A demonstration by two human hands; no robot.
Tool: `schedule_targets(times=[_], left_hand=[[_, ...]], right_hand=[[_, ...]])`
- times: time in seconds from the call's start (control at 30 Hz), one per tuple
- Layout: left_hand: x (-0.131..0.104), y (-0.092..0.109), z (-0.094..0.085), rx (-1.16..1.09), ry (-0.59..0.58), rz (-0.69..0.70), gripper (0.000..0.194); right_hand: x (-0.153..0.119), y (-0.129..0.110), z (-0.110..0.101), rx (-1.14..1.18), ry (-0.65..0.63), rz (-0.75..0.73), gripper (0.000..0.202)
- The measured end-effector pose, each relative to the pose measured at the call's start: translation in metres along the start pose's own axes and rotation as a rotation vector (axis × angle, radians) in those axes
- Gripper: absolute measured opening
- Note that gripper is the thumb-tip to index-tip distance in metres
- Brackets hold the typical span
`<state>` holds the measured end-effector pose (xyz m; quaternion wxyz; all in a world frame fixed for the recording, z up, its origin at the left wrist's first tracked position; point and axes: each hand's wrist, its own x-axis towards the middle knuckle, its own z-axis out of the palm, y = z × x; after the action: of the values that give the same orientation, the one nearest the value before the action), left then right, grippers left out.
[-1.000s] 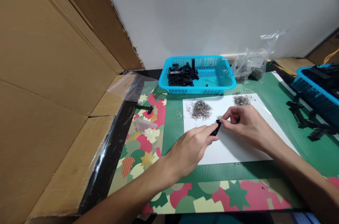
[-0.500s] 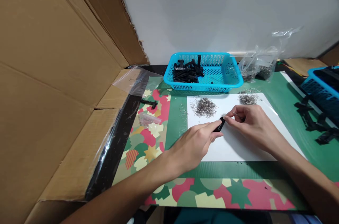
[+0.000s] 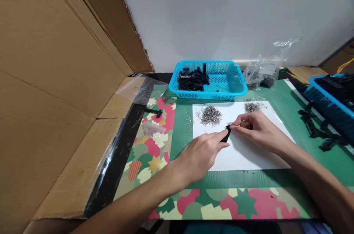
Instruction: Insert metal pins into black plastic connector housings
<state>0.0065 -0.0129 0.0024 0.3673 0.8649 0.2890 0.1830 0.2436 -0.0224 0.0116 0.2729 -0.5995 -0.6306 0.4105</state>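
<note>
L hand point(image 3: 200, 151) grips blk part point(image 3: 227, 135) over white paper point(image 3: 249, 158); R hand point(image 3: 256, 128) at part's far end, can't tell what's gripped. Wire pile point(image 3: 210, 116) nearby.

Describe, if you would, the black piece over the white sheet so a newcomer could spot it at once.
Start at the white sheet on the green mat. Below and right of the larger pile of thin metal bits, a black piece juts from the left grip, close to the right grip. Unlike the black parts in the blue basket, it is the one being held.
</note>
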Motion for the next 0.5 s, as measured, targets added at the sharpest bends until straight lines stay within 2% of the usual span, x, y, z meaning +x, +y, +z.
schedule_targets(times=[0.1, 0.2, 0.3, 0.4, 0.5], left_hand=[[-0.0016, -0.0013, 0.0010, 0.083, 0.005, 0.011, 0.037], [-0.0032, -0.0018, 0.0020, 0.128, -0.008, 0.020, 0.039], [-0.0039, -0.0022, 0.0024, 0.123, -0.006, 0.038, 0.038], [-0.0035, -0.0017, 0.0015, 0.101, 0.010, 0.046, 0.036], [-0.0021, -0.0001, -0.0008, 0.053, 0.029, 0.001, 0.036]], right_hand=[[-0.0022, 0.0007, -0.0056, -0.046, -0.028, 0.055, 0.042], [-0.0044, -0.0006, -0.0069, -0.026, 0.125, 0.084, 0.057], [-0.0053, -0.0018, -0.0055, 0.099, 0.254, 0.027, 0.065], [-0.0051, -0.0011, -0.0054, 0.102, 0.241, -0.014, 0.060], [-0.0040, 0.0012, -0.0072, 0.023, 0.198, 0.010, 0.052]])
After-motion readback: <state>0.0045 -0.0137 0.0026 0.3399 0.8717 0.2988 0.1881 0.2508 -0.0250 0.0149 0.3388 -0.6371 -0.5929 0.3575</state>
